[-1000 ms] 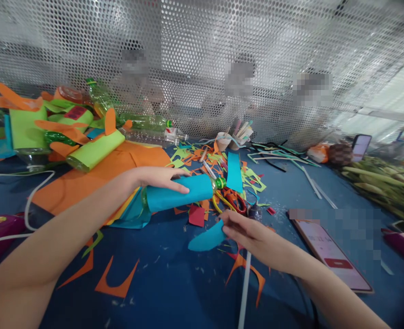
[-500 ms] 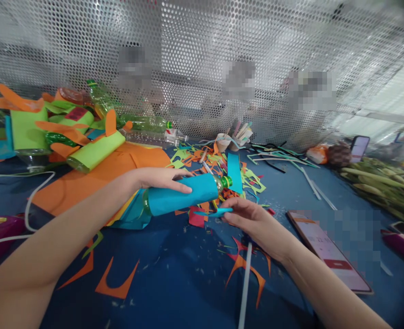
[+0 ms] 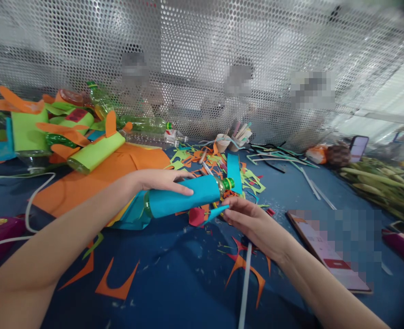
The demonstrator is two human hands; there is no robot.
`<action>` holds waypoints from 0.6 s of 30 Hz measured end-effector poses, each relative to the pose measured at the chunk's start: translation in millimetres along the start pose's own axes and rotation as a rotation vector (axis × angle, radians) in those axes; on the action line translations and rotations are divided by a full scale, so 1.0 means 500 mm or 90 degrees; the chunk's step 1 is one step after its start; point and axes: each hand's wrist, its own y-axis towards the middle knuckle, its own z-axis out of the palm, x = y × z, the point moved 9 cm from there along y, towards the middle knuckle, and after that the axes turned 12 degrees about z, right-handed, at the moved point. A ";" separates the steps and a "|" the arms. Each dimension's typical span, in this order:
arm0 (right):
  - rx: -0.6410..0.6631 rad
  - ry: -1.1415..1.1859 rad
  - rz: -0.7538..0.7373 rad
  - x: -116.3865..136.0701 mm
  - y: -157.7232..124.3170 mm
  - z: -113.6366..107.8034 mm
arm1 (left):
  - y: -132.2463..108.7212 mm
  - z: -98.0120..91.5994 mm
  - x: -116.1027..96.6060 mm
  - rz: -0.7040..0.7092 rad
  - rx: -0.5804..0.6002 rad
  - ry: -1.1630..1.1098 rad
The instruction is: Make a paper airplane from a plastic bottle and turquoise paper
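My left hand (image 3: 169,180) is wrapped over a plastic bottle (image 3: 184,196) that lies on its side, covered in blue paper, its green cap pointing right. Between thumb and fingers of my right hand (image 3: 248,217) is a small blue paper piece (image 3: 217,212), pinched just below the bottle's neck. A red paper scrap (image 3: 196,216) lies beside that piece. Under the bottle's left end is a blue sheet (image 3: 133,217). Orange paper offcuts (image 3: 116,281) are scattered nearer to me.
Paper-wrapped bottles (image 3: 97,153) with orange wings pile up at left on an orange sheet (image 3: 65,192). Mixed scraps (image 3: 188,157) and cups of sticks (image 3: 239,137) stand behind. At right are a phone (image 3: 332,260) and dry husks (image 3: 386,183). A perforated metal screen (image 3: 188,41) closes the back.
The blue paper piece has turned in my right fingers, now showing more of its flat face. The bottle has shifted very slightly to the right; my left hand stays on it.
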 end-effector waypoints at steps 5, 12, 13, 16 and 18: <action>-0.005 0.057 0.044 -0.015 0.003 0.002 | 0.001 0.001 0.006 0.004 0.006 0.001; -0.030 0.054 0.054 -0.020 0.005 0.001 | 0.002 0.001 0.006 0.007 0.022 0.023; -0.035 0.060 0.048 -0.019 0.005 -0.001 | 0.001 0.001 0.005 0.007 0.021 0.023; -0.049 0.084 0.035 -0.019 0.005 -0.003 | 0.002 0.003 0.003 0.010 0.015 0.012; -0.058 0.099 0.037 -0.020 0.005 -0.001 | 0.002 0.004 0.003 0.012 0.012 0.001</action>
